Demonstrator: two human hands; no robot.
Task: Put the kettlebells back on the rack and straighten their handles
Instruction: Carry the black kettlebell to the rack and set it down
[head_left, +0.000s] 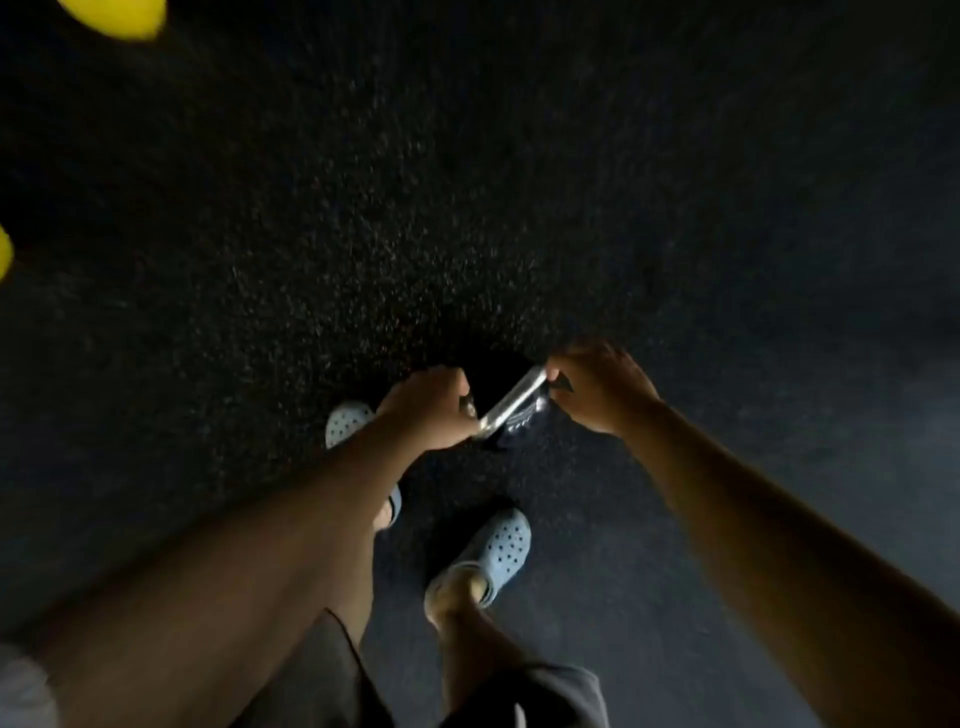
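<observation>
A dark kettlebell (517, 428) hangs low in front of my legs, its shiny metal handle (511, 402) running diagonally between my hands. My left hand (428, 408) is closed around the lower left end of the handle. The upper right end is gripped by my right hand (597, 387). The kettlebell's body is mostly lost in shadow below the handle. No rack is in view.
Dark speckled rubber floor (467, 182) fills the frame. Two blurred yellow round objects sit at the left edge, one at top left (117, 13), one lower (4, 257). My feet in light blue clogs (498, 551) stand just behind the kettlebell.
</observation>
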